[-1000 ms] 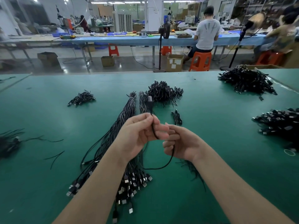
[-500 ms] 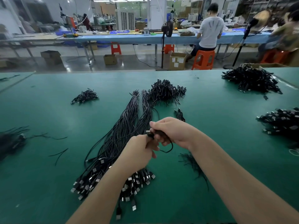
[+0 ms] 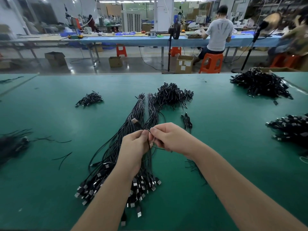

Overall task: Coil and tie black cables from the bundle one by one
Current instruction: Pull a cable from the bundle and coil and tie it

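**One thin cable pinched between two hands above the bundle**

A single thin black cable (image 3: 148, 140) is held just above the green table mat (image 3: 50, 172), over the middle of the long bundle of black cables with silver plugs (image 3: 116, 164), which runs from the near centre toward the far centre. The left hand (image 3: 135, 147) has its fingers curled round the gathered part of the cable, thumb and forefinger pinching it at the top. The right hand (image 3: 168, 137) meets it from the right, its fingertips pressed together on the same strand; whether a tie is also between them is too small to tell. One end with its blurred plug (image 3: 134, 121) sticks up to the far left of the hands.

The step appears to be forming or closing the coil. It would go best with the left pinch kept firm so the loops do not spring apart, and the right hand feeding even turns while keeping the strand free of the bundle below.

A small heap of finished black coils (image 3: 171, 95) lies far centre, another (image 3: 89, 99) far left, larger piles (image 3: 260, 85) far right.
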Tool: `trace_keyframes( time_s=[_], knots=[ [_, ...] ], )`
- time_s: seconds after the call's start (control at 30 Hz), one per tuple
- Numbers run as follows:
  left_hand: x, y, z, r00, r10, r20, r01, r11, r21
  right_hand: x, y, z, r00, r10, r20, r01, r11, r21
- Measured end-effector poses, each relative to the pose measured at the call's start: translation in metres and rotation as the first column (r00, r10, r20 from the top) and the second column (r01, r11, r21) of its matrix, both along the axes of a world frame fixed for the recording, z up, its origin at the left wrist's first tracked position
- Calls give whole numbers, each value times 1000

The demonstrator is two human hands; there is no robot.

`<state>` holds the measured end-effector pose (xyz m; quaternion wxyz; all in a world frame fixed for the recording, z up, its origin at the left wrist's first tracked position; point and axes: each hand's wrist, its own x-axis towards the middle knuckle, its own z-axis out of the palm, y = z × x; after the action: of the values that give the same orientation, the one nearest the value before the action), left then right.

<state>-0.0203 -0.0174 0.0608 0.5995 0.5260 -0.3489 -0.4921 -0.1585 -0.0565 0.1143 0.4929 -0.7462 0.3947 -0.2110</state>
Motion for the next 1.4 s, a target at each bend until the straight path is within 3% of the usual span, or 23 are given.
trace_keyframes(
  time_s=[0.07, 0.2, 0.33, 0.5, 0.63, 0.93, 1.23, 1.3, 1.4],
  knots=[
    [0, -3, 1, 986, -5, -165, 3, 1000, -16, 3, 2, 0, 1000, -1, -20, -1, 994, -110],
    [2, -7, 0, 952, -14, -306, 22, 999, 24, 4, 4, -4, 1000, -3, -8, 1, 977, -212],
    [9, -6, 7, 926, -58, -373, 72, 997, 24, 1, 4, -11, 998, -4, -65, -14, 962, -271],
    [10, -4, 14, 924, 2, -383, 9, 1000, 25, 2, 6, -23, 991, -25, -134, -19, 949, -315],
    [11, -4, 17, 931, 70, -359, -61, 997, 37, 1, 4, -27, 984, -12, -178, -33, 968, -248],
    [4, -2, 21, 916, 72, -395, -75, 997, 8, 1, 2, -37, 998, -53, -34, 53, 999, 7],
    [3, 0, 26, 908, -11, -419, -26, 996, -82, -3, -3, -44, 998, -59, 14, 55, 982, 181],
    [8, 1, 30, 893, -52, -447, -10, 991, -135, -6, -6, -48, 996, -36, 83, 15, 970, 241],
    [19, 2, 38, 875, -149, -461, 36, 969, -246, -14, -14, -54, 956, -38, 291, -105, 882, 460]
  ],
)
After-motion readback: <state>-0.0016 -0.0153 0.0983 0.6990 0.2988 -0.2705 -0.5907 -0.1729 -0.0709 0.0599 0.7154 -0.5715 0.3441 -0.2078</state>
